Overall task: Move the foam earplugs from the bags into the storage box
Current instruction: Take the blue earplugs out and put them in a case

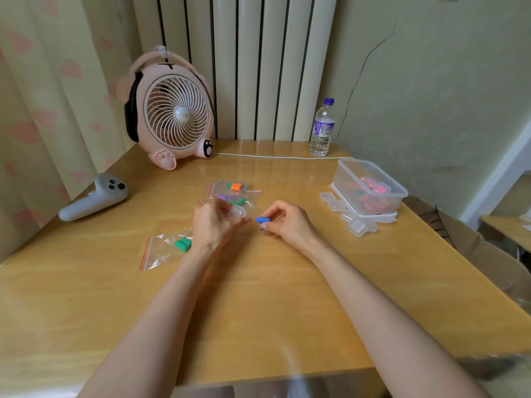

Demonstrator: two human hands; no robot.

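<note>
Here we pinch the blue earplug [263,220] in the curled fingers of our right hand [287,222], just beside the small clear storage box [238,213] that our left hand [214,225] grips. Foam is springy, so a loose pinch could let it pop free and roll across the table [258,297]. A tilted box might shed it too. At eight o'clock from the left hand lies the bag of green earplugs [165,249], and at twelve o'clock two more bags [227,187], which a careless wrist could sweep aside. The clear tub [370,170] sits at two o'clock.
</note>
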